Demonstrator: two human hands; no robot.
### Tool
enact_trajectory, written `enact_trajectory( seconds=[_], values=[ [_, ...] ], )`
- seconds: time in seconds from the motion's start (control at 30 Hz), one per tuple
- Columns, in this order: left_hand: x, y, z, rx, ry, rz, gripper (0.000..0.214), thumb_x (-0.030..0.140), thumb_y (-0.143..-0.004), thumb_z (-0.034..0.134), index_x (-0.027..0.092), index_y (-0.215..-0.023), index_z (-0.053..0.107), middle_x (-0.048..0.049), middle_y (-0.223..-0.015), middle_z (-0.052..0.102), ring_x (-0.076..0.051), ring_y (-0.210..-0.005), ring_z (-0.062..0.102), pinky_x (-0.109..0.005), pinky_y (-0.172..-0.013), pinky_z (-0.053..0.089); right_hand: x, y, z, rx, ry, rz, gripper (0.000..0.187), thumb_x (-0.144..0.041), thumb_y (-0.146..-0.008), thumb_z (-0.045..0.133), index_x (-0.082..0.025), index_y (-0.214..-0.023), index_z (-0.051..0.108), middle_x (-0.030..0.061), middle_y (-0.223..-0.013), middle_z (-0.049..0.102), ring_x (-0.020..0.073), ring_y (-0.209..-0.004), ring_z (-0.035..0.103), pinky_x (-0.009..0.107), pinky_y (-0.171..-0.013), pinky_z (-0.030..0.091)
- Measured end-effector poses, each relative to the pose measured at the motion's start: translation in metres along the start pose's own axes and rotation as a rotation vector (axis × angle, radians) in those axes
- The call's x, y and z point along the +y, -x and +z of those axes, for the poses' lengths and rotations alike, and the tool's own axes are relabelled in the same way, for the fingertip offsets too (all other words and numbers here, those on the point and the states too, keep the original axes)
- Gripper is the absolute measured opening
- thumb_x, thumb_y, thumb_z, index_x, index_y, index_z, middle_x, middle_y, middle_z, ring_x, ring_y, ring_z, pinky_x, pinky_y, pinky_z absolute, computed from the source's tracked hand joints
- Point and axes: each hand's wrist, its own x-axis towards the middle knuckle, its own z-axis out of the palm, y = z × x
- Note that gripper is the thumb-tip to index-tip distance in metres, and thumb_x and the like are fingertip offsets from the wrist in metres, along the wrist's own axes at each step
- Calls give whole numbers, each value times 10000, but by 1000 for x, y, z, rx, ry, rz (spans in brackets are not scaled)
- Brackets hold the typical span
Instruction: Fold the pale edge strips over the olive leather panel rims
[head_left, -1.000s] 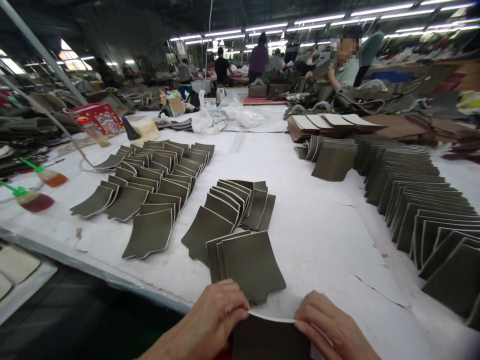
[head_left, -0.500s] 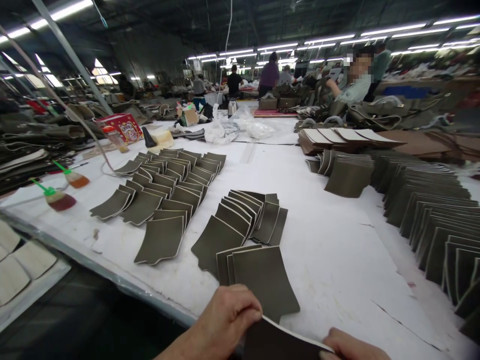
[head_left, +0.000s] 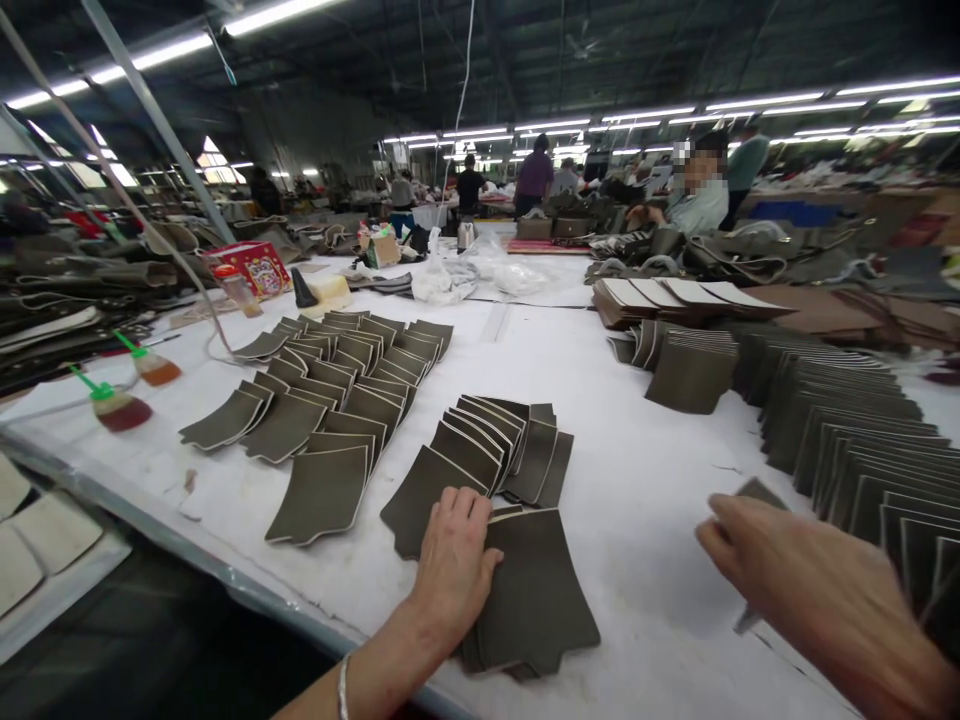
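Note:
My left hand [head_left: 454, 560] lies flat, fingers spread, on the near stack of dark olive leather pieces [head_left: 540, 600] at the table's front edge. The top piece sits under its fingertips. My right hand [head_left: 817, 595] is out to the right, close to the long overlapped row of the same pieces [head_left: 847, 440]. Its fingers are closed over a single olive piece [head_left: 759, 492], whose corners stick out above and below the hand. More fanned groups of pieces [head_left: 337, 400] lie to the left and behind the near stack [head_left: 487, 440].
The white table [head_left: 645, 500] has a metal front edge. Two green-capped glue bottles [head_left: 116, 405] lie at the left, with a red box [head_left: 251, 270] behind. Tan boards [head_left: 675, 295] are stacked at the back right. Other people work at far tables.
The piece that both hands held at the bottom edge now lies on the near stack under my left hand. My right hand has swung right to the long row and closed on another piece.

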Motion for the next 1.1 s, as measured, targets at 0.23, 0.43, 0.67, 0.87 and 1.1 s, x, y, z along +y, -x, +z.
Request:
enact_trajectory(
  seconds=[0.23,0.43,0.67,0.87,1.1],
  values=[
    [2,-5,-17,-138,342,-105,176,120,-748,625,197,-765,468,29,-780,530,-153,-753,498,-272,-696,347,-50,-24,31,-160,-240,-156,202,-394,-983,429,-240,-971,559,17,-789,643,210,-703,613,299,-602,422],
    [6,-5,-21,-263,664,-24,120,204,-730,628,183,-739,510,62,-684,499,-118,-681,450,-230,-615,314,-77,21,34,-443,-966,-226,316,-519,-907,524,-212,-847,572,-31,-680,484,173,-644,465,271,-585,363],
    [5,3,-22,-572,708,-27,169,267,-754,580,127,-720,669,45,-590,476,-89,-574,374,-209,-501,247,-74,57,47,-654,-1129,-167,399,-569,-880,591,-192,-758,551,-52,-640,398,131,-589,361,250,-527,267],
    [0,11,-22,-713,671,32,199,263,-752,596,120,-783,731,42,-600,511,-82,-585,396,-180,-503,280,-74,75,60,-740,-1126,-147,365,-543,-902,564,-194,-795,556,-48,-645,431,139,-588,408,253,-526,292],
    [-2,9,-15,-788,634,24,181,140,-631,572,117,-720,728,43,-550,522,-90,-572,442,-184,-512,298,-79,78,56,-591,-825,-325,167,-301,-940,507,-221,-805,565,-10,-758,549,181,-702,509,284,-627,366]
  ],
)
